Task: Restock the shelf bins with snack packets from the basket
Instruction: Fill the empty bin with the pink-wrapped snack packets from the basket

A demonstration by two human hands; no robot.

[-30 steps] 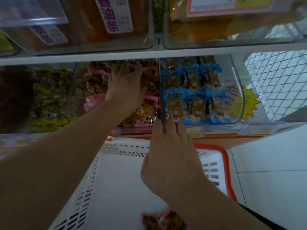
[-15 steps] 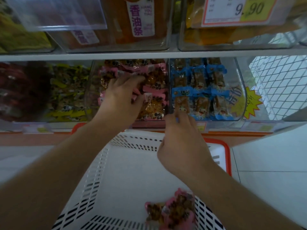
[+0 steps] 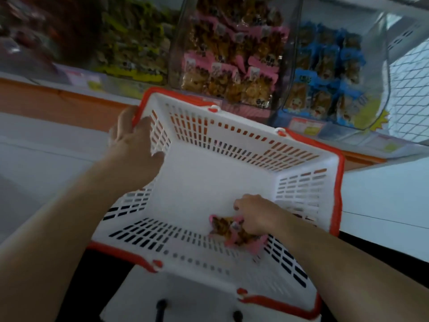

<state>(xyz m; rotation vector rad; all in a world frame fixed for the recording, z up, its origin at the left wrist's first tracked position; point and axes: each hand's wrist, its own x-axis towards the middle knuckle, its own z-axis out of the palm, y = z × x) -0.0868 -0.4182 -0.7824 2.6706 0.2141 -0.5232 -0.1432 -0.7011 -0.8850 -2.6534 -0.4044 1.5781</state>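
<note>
Head view: right hand (image 3: 256, 216) gathers last pink snack packets (image 3: 234, 231); left hand (image 3: 134, 140) clamps basket (image 3: 232, 145) rim; next, pink-packet bin (image 3: 232, 54).

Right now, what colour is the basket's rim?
Red-orange, on a white basket rim, clearest in the head view.

I see a white basket (image 3: 216, 182) with slotted walls and a red rim. The packets (image 3: 234, 231) in it are pink-edged over brown. The shelf bins show yellow-green (image 3: 134, 43), pink (image 3: 232, 61) and blue packs (image 3: 325, 73).
</note>
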